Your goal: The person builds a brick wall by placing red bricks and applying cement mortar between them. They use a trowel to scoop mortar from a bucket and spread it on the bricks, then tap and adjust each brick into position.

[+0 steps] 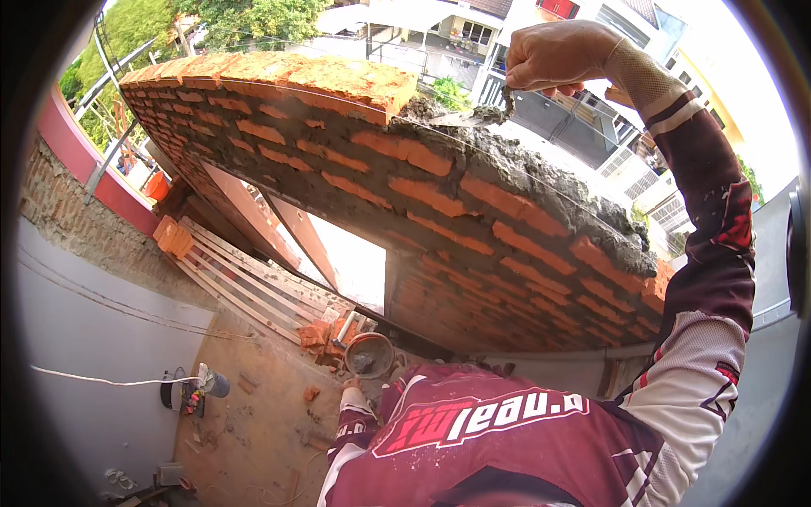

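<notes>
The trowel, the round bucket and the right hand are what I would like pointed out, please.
Trowel [463,119], head view: blade.
Round bucket [381,345], head view: inner wall.
Right hand [553,56], head view: back of the fist.

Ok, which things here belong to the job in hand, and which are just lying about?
Part of the work:
trowel in the right hand
brick wall
wet mortar along its top
dark bucket near the left hand

Seemingly just lying about:
orange container
pale footwear
brick fragment on the floor
</notes>
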### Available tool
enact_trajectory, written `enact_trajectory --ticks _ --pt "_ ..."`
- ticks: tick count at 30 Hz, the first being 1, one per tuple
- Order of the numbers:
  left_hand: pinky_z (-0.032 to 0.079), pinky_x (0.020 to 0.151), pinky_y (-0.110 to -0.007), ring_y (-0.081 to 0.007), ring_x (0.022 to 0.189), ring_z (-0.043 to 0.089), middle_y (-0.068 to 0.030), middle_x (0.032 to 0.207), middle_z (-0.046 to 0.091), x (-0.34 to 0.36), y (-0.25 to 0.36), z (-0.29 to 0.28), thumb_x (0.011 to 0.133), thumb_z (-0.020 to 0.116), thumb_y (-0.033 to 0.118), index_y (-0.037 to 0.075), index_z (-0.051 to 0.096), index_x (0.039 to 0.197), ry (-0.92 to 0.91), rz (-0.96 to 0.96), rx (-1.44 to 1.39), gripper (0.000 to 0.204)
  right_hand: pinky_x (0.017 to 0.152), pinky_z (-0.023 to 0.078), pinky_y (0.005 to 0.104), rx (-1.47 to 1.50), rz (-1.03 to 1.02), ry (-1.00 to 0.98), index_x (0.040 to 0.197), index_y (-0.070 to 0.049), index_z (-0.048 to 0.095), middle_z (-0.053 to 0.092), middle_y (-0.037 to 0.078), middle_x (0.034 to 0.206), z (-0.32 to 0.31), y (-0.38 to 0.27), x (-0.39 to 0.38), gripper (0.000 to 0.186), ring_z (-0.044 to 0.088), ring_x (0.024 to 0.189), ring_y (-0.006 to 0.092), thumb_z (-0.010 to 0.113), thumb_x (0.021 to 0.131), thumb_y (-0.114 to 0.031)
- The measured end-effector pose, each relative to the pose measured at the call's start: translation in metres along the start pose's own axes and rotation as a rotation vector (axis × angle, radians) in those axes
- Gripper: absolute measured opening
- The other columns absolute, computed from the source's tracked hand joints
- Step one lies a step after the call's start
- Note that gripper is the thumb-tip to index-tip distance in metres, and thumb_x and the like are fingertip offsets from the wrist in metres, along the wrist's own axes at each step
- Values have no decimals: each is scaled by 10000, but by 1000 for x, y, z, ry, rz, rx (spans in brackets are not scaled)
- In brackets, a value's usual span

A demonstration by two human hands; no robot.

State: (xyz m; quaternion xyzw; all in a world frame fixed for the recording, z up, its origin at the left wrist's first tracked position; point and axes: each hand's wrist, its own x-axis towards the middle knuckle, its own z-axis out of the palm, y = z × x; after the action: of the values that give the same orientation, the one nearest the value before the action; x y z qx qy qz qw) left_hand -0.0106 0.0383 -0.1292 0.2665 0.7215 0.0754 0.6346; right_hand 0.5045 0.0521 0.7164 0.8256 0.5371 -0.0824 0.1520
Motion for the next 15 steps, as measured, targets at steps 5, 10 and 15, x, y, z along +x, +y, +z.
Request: enact_trajectory --ticks 5,10,15 --pt "410 483 -408 -224 560 545 -64 727 585 9 9 12 908 725 224 105 643 1019 -89 -72 13 182 399 505 285 -59 76 -60 724 -17 661 624 67 592 1 15 -32 408 615 444 129 540 1037 -250" --pt "416 430 -356 -168 461 552 -54 621 616 2 19 16 828 793 191 44 719 922 -26 -152 133 189 442 537 291 -47 174 -87 795 -22 706 641 67 676 21 42 -76 337 653 509 150 585 968 -284" --pt "435 444 -364 -179 484 567 -58 644 631 -10 38 17 839 798 182 36 731 922 -66 -49 116 180 494 560 295 -115 101 -72 987 -12 765 661 79 771 43 75 -117 335 682 573 166 605 965 -306"
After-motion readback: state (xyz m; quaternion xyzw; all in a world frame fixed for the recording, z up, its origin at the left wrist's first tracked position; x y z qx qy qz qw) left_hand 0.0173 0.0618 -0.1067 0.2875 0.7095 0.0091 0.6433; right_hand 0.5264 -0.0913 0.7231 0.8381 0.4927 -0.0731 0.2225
